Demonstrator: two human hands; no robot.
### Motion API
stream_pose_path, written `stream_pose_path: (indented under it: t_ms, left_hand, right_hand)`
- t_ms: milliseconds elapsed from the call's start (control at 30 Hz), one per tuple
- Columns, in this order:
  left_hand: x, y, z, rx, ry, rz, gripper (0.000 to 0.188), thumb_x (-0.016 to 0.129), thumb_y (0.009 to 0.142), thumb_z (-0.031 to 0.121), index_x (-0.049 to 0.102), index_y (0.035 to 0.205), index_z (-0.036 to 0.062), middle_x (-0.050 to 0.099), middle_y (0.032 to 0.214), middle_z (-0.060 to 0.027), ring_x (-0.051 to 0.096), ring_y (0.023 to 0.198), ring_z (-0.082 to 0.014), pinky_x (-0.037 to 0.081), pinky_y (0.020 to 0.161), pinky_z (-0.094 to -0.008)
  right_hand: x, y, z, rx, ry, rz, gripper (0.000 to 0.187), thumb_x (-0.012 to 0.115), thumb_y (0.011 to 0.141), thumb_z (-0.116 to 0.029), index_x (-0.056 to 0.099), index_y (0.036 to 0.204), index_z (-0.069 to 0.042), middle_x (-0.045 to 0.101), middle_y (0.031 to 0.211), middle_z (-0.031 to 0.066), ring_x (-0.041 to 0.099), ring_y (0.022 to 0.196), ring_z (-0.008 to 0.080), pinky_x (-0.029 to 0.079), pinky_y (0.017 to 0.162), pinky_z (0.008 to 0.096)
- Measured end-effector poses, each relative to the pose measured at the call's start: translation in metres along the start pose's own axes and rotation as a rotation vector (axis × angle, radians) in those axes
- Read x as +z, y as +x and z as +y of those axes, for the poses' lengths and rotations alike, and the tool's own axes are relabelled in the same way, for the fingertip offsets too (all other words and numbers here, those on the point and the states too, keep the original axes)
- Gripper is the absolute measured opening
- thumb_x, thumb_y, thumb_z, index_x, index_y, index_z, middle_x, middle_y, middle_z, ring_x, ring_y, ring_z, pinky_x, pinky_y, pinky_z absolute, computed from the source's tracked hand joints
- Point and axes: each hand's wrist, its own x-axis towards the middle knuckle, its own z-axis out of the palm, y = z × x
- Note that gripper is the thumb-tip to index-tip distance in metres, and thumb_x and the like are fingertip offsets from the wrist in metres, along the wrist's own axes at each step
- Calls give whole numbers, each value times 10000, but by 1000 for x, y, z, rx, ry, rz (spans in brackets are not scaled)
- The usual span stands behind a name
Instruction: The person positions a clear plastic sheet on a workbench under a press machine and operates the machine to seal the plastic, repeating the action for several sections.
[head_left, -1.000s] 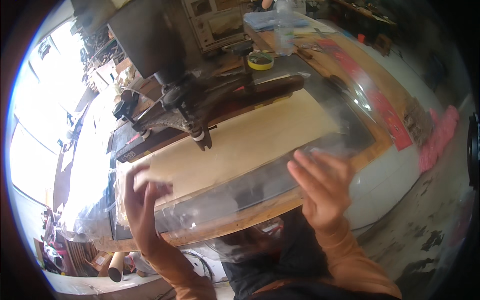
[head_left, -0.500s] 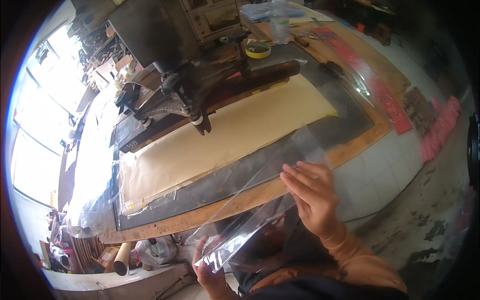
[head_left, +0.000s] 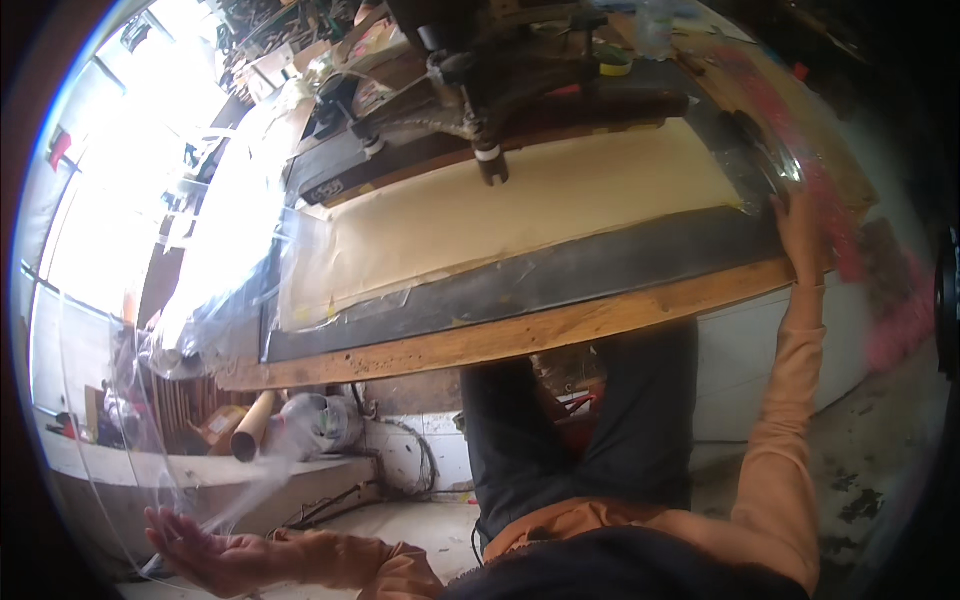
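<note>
My left hand [head_left: 215, 552] is stretched out low on the left, palm up and fingers extended. A thin clear plastic sheet [head_left: 255, 492] hangs around and beside it, its outline hard to follow; I see no grip on it. My right hand [head_left: 797, 240] reaches over the table's right side, fingers extended at a shiny clear plastic piece [head_left: 790, 170]. Whether the fingertips touch it is blurred. A dark tool [head_left: 748, 130] lies beside that piece. The long cream sheet [head_left: 520, 220] lies on the dark mat [head_left: 600, 248], with clear film along its edges.
Over the cream sheet stands a dark machine head with a metal arm [head_left: 488, 150]. A wooden strip [head_left: 480, 340] edges the table. Yellow tape [head_left: 614, 68] and a clear bottle [head_left: 655, 30] stand at the back. Below left are a cardboard tube [head_left: 253, 428] and plastic bags [head_left: 315, 420].
My hands have moved apart from the clear sheet held between them. The left has swung out to the lower left beside the sheet; the right has reached up to the table's right side.
</note>
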Motion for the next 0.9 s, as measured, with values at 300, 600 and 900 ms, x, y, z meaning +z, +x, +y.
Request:
stream_pose_path:
  t_ms: [300, 600, 900]
  left_hand:
    - [15, -57, 192, -101, -532, -802, 423, 595, 745, 3, 592, 1166, 40, 536, 1252, -138, 560, 1069, -276, 469, 884, -350]
    - [11, -68, 201, 19, -532, -1067, 494, 592, 767, 60, 520, 1256, 62, 461, 1345, -113, 380, 1285, -266, 247, 1059, -449]
    - [20, -73, 204, 40, -598, -1037, 428, 569, 803, 82, 565, 1225, 154, 483, 1323, -122, 436, 1250, -272, 277, 1049, -474]
  right_hand:
    - [19, 18, 14, -116, -230, 142, 272, 599, 818, -141, 605, 1013, 48, 570, 1019, 245, 543, 957, 405, 428, 844, 442]
    - [34, 36, 49, -160, -140, 1, 225, 613, 784, -89, 650, 990, -7, 618, 943, 225, 578, 903, 397, 437, 801, 439]
    - [53, 58, 109, -56, 134, -187, 284, 563, 838, -105, 594, 1090, 22, 616, 1031, 200, 587, 977, 292, 422, 864, 353]
